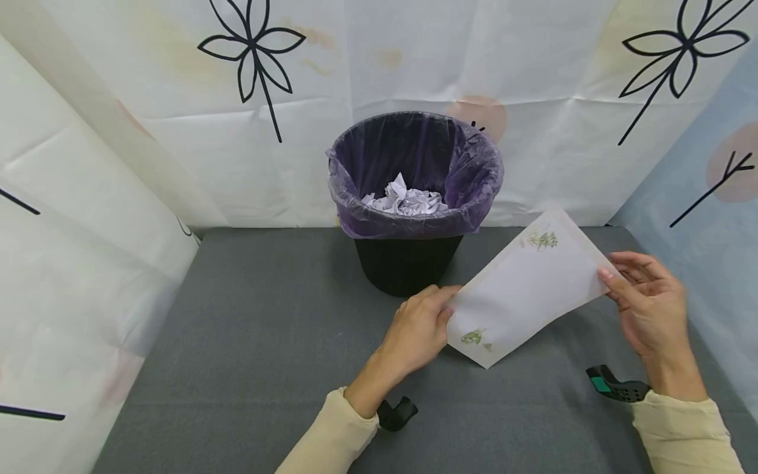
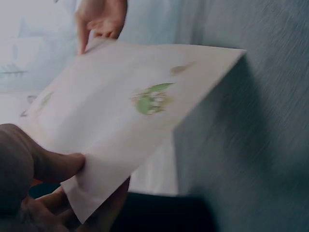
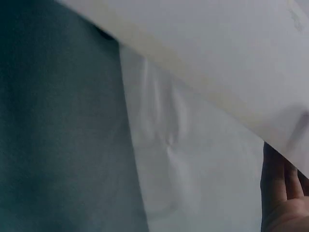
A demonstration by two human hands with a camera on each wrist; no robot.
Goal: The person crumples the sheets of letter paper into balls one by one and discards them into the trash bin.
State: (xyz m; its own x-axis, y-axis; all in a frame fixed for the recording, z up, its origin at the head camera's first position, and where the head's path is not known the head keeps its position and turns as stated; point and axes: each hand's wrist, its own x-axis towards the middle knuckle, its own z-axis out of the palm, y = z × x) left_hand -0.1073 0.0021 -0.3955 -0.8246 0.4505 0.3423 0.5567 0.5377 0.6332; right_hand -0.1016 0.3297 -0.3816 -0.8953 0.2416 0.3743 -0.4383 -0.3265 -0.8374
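A sheet of pale paper with small printed green plants near its corners is held up in front of the bin, tilted and slightly bowed. My left hand pinches its left corner, thumb on top and fingers beneath, as the left wrist view shows. At the opposite corner my right hand pinches the sheet between thumb and fingers. In the right wrist view the right hand's fingers lie behind the paper's edge. Just beyond the left hand stands a black bin lined with a purple bag.
Crumpled white paper lies inside the bin. Both stand on a grey cloth-covered table. Printed fabric walls enclose the table at the back and sides. Dark straps with modules sit at both wrists.
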